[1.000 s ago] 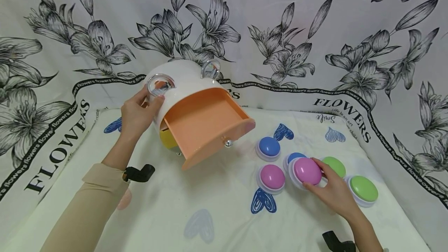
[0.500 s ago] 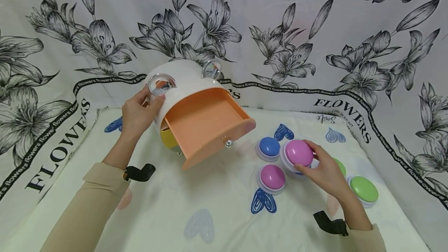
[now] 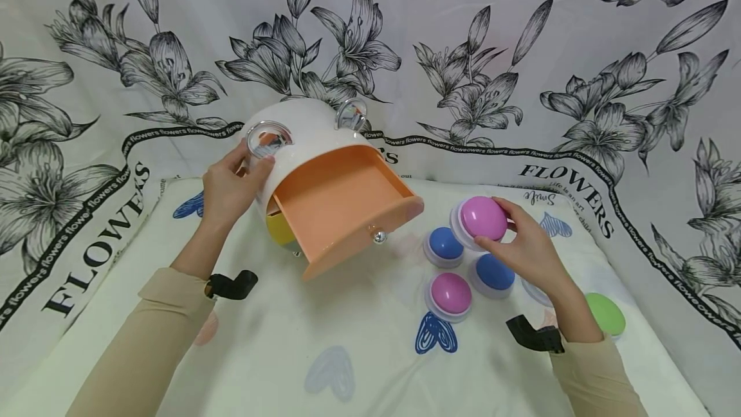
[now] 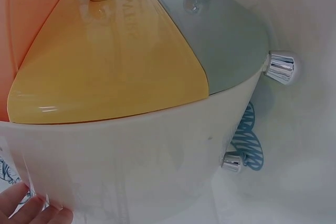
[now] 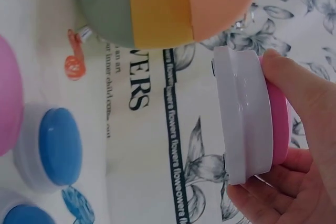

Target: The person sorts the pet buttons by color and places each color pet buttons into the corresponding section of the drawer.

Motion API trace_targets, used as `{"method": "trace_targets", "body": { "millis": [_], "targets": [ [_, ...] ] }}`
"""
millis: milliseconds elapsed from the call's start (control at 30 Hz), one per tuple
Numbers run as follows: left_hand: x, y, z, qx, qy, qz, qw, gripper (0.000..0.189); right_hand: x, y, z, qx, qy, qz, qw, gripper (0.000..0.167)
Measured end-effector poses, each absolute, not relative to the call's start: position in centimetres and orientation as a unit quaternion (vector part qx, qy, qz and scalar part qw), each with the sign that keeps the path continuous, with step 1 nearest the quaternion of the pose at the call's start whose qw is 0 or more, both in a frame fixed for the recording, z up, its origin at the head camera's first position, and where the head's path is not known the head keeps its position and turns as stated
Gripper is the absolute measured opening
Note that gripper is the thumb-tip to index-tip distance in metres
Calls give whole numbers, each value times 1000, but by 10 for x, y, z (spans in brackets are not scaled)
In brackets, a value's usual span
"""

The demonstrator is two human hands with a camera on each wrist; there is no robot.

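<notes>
My right hand (image 3: 523, 250) pinches a pink domed round button (image 3: 483, 217) with a white base, raised above the table cloth; its thick white base (image 5: 244, 114) stands edge-on in the right wrist view. At the left, a white rounded drawer cabinet (image 3: 312, 122) tilts in the grip of my left hand (image 3: 231, 188), thumb near a chrome ring (image 3: 269, 139). Its orange drawer (image 3: 341, 204) is pulled out, showing a bare floor. In the left wrist view the yellow drawer (image 4: 105, 66) and grey-green drawer (image 4: 226, 45) are closed, and several left fingertips (image 4: 31, 208) touch the white shell.
Two blue buttons (image 3: 493, 272) and another pink button (image 3: 451, 293) lie below the raised one. A green button (image 3: 604, 314) sits partly behind my right forearm, near another white base (image 3: 535, 291). Behind hangs a flower-printed cloth (image 3: 475, 89).
My right hand has lifted the pink button up and leftward from over a blue one, which now shows fully. The left hand and the cabinet have stayed put.
</notes>
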State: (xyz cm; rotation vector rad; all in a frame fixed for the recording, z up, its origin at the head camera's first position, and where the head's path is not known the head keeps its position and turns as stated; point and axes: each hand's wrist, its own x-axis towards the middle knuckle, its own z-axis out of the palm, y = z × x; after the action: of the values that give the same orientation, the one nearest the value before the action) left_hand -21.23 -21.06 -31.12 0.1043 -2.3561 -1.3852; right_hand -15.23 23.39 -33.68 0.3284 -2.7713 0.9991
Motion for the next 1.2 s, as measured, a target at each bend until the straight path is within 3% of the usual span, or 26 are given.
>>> {"method": "trace_targets", "body": {
  "millis": [633,1200],
  "targets": [
    [-212,-211,-311,44,-842,-500,198,61,-187,190,-285,151,-916,357,104,75],
    [-211,-211,-311,48,-843,-499,196,61,-189,124,-252,224,-901,358,96,73]
  ]
}}
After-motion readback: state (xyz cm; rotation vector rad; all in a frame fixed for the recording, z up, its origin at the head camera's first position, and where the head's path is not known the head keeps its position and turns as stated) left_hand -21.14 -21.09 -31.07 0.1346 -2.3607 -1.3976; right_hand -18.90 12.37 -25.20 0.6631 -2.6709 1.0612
